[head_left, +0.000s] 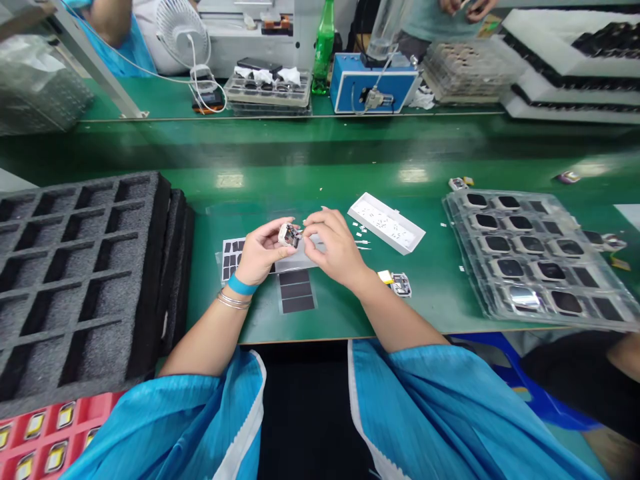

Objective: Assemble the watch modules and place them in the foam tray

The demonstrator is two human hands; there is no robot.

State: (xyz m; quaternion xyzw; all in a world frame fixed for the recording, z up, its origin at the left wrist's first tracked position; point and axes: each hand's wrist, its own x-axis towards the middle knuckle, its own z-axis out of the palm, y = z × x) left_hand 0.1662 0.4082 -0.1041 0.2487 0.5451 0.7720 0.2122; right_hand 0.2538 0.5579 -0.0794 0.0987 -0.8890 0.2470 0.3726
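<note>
My left hand [263, 253] is closed around a small white watch case [289, 235], tilted so its exposed electronics face my other hand. At its right side, the thumb and fingertips of my right hand [336, 248] are pinched together; whatever is between them is too small to make out. Under my hands lie a sheet of black stickers [232, 257] and a strip of black rectangles [296, 291]. A white box [387, 223] with tiny white pieces stands right of my hands. Nearer me rests another opened watch case [401, 285] with a yellow part beside it.
Stacked black foam trays [85, 280] fill the left, above a red tray [40, 433] of watch parts. Clear plastic trays [543, 253] holding watch cases stand at right. Along the back shelf are a white fan [183, 30], a green bottle [324, 50] and a blue device [373, 83]. Other people sit nearby.
</note>
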